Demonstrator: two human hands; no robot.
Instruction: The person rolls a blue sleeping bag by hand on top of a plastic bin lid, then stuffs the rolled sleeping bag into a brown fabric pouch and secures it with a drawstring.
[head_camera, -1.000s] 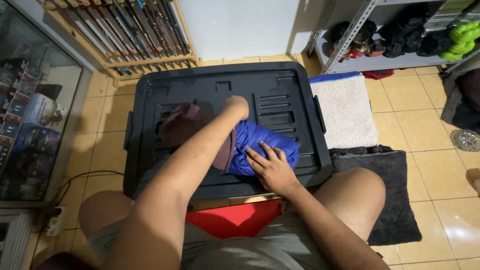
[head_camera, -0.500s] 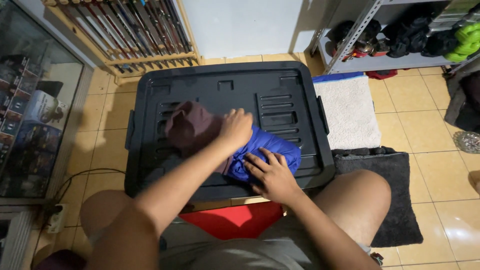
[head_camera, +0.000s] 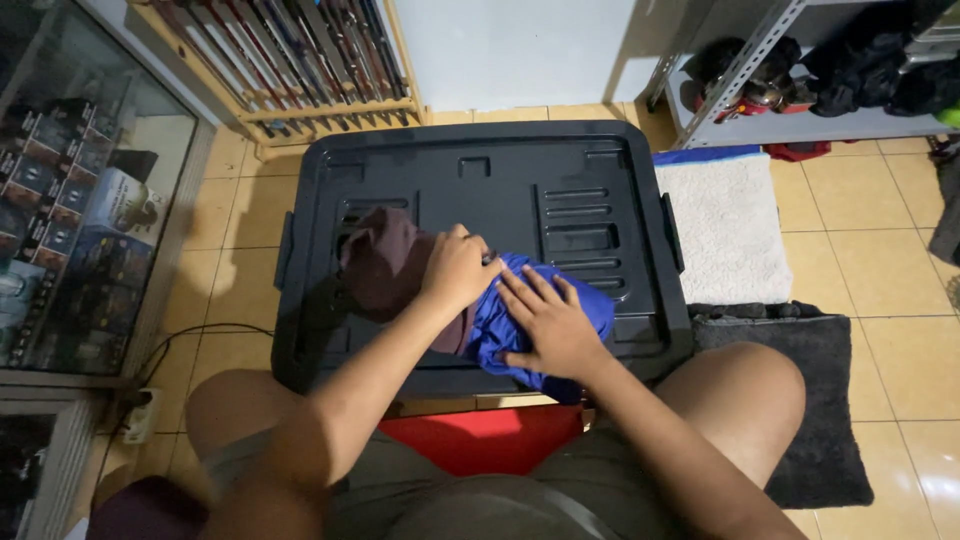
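Observation:
A dark maroon garment (head_camera: 382, 262) and a bright blue garment (head_camera: 590, 310) lie bunched together on the black plastic lid of a storage box (head_camera: 480, 180) in front of my knees. My left hand (head_camera: 457, 270) rests on the maroon cloth where it meets the blue one, fingers curled over the fabric. My right hand (head_camera: 548, 322) lies flat on the blue garment with fingers spread, pressing it onto the lid. Part of the blue cloth hangs over the lid's near edge.
A white towel (head_camera: 725, 225) and a dark mat (head_camera: 800, 400) lie on the tiled floor to the right. A wooden rack (head_camera: 300, 60) stands behind the box, a metal shelf (head_camera: 790, 70) at far right, a glass cabinet (head_camera: 80, 200) at left. Something red (head_camera: 480, 435) shows under the box.
My left hand pulled back from the lid's middle onto the maroon cloth. My right hand slid up over the blue garment. The view shifted slightly right.

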